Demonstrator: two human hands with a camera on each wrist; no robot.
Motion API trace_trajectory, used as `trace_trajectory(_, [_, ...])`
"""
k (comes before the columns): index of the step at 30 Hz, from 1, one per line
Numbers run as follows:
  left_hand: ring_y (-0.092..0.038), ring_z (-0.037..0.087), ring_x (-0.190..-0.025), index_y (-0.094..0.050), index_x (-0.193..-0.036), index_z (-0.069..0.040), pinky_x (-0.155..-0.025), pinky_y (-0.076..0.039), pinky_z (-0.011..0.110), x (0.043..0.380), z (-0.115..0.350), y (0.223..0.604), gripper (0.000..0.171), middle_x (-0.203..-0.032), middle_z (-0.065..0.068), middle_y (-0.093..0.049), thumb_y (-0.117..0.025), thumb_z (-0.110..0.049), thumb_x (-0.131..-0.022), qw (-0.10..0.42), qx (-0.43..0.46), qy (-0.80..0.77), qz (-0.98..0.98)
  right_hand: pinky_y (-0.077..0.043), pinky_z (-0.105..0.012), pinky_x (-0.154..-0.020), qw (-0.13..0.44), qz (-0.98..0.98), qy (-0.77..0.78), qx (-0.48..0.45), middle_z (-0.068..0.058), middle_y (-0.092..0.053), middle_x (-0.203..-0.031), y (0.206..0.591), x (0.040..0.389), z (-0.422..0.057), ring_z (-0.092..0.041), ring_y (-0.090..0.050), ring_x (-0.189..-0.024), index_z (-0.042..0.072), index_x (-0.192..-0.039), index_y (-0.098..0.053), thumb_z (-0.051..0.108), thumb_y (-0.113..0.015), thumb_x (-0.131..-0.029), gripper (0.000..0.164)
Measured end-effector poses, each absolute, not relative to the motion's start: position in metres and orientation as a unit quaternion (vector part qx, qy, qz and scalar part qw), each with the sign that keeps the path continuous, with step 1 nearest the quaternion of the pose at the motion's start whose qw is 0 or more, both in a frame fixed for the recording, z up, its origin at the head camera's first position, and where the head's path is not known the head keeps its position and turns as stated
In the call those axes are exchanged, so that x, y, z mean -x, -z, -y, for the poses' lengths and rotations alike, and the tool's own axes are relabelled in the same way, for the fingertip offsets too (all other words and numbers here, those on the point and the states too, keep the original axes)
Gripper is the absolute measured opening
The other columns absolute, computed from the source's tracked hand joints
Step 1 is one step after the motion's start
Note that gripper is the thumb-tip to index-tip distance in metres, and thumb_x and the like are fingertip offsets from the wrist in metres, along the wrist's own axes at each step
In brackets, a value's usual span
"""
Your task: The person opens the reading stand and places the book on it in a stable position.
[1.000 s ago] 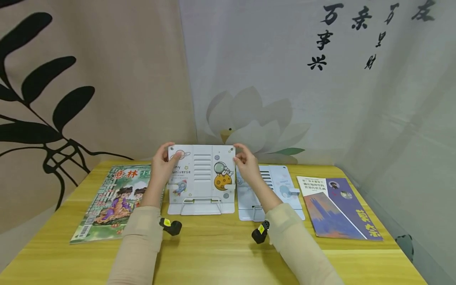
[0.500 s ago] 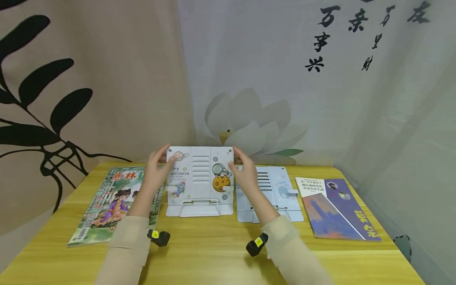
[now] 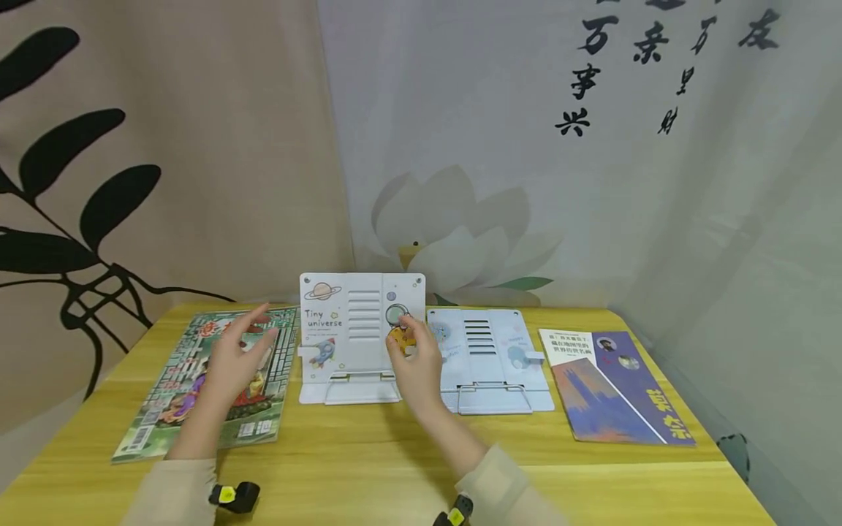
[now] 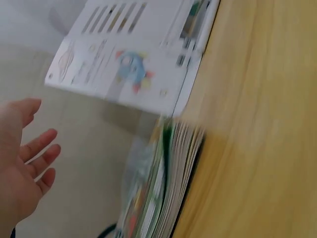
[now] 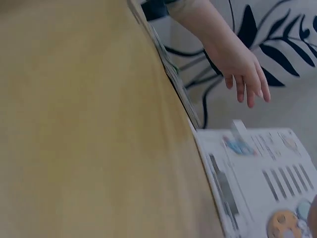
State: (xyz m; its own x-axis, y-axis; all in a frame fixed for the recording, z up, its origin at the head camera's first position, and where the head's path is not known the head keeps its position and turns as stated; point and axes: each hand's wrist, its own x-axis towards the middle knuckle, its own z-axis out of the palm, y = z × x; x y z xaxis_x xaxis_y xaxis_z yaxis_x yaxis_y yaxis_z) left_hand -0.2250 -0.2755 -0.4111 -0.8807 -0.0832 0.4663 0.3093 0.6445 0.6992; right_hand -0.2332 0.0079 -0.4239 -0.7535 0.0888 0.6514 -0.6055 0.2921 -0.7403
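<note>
A white book stand (image 3: 364, 314) printed with a planet, a rocket and "Tiny universe" stands propped on the table, its wire holder folded out at the bottom. Above the green magazine (image 3: 256, 409) at the left, my left hand (image 3: 233, 361) hovers with fingers spread, holding nothing. In the left wrist view that hand (image 4: 22, 153) is apart from the stand (image 4: 124, 64). My right hand (image 3: 419, 365) is in front of the stand's right side, fingers loosely bent, covering part of the astronaut picture; nothing shows in its grasp.
A second, pale blue book stand (image 3: 483, 365) stands to the right of the first. Farther right lies a purple and white book (image 3: 625, 387). A printed curtain (image 3: 460, 146) hangs behind the wooden table (image 3: 349, 467).
Both hands have let go of the white stand's upper corners. The left hand has moved left over the magazine; the right hand has come down and nearer. The stand stays in place.
</note>
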Motion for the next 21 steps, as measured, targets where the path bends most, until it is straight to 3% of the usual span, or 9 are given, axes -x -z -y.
trace_trajectory(3, [-0.049, 0.033, -0.108, -0.042, -0.145, -0.013, -0.075, -0.037, 0.039, 0.213, 0.293, 0.412, 0.05, -0.126, 0.017, -0.055, -0.053, -0.029, -0.099, 0.231, 0.051, 0.401, 0.885, -0.049, -0.044, -0.074, 0.26, 0.739, -0.597, -0.172, -0.014, -0.064, -0.107, 0.43, 0.222, 0.005, -0.028, -0.061, -0.087, 0.001, -0.118, -0.06, 0.006, -0.069, -0.087, 0.033])
trace_trajectory(7, [-0.05, 0.017, -0.101, -0.045, -0.144, -0.015, -0.069, -0.038, 0.034, 0.2, 0.318, 0.416, 0.049, -0.122, 0.014, -0.058, -0.054, -0.029, -0.099, 0.238, 0.025, 0.388, 0.89, -0.049, -0.032, -0.066, 0.212, 0.739, -0.617, -0.167, -0.013, -0.067, -0.1, 0.437, 0.208, 0.021, -0.016, -0.061, -0.079, 0.003, -0.115, -0.062, 0.01, -0.069, -0.088, 0.03])
trace_trajectory(10, [-0.047, 0.004, -0.093, -0.046, -0.143, -0.013, -0.065, -0.039, 0.028, 0.19, 0.338, 0.419, 0.049, -0.118, 0.016, -0.058, -0.055, -0.03, -0.098, 0.236, 0.008, 0.376, 0.896, -0.048, -0.024, -0.061, 0.183, 0.739, -0.626, -0.169, -0.009, -0.068, -0.094, 0.438, 0.198, 0.032, -0.011, -0.06, -0.074, 0.004, -0.112, -0.065, 0.011, -0.07, -0.087, 0.027])
trace_trajectory(14, [-0.041, -0.003, -0.09, -0.042, -0.144, -0.004, -0.063, -0.039, 0.022, 0.177, 0.365, 0.422, 0.054, -0.12, 0.023, -0.054, -0.053, -0.031, -0.099, 0.201, -0.012, 0.359, 0.911, -0.047, -0.02, -0.057, 0.145, 0.744, -0.63, -0.169, -0.001, -0.068, -0.088, 0.443, 0.188, 0.045, -0.006, -0.058, -0.069, 0.007, -0.108, -0.068, 0.011, -0.072, -0.085, 0.024])
trace_trajectory(17, [-0.045, 0.01, -0.096, -0.036, -0.145, 0.0, -0.067, -0.038, 0.026, 0.173, 0.381, 0.425, 0.057, -0.124, 0.027, -0.049, -0.05, -0.031, -0.1, 0.167, -0.025, 0.36, 0.917, -0.046, -0.018, -0.056, 0.116, 0.748, -0.633, -0.162, -0.001, -0.068, -0.088, 0.447, 0.184, 0.055, -0.004, -0.056, -0.067, 0.008, -0.108, -0.068, 0.011, -0.073, -0.084, 0.025])
trace_trajectory(21, [-0.039, 0.044, -0.11, -0.027, -0.148, 0.003, -0.074, -0.041, 0.045, 0.171, 0.397, 0.43, 0.063, -0.132, 0.034, -0.04, -0.046, -0.035, -0.101, 0.129, -0.051, 0.37, 0.919, -0.046, -0.018, -0.056, 0.069, 0.747, -0.644, -0.151, -0.004, -0.067, -0.089, 0.451, 0.179, 0.067, -0.003, -0.055, -0.065, 0.005, -0.11, -0.068, 0.012, -0.074, -0.084, 0.028])
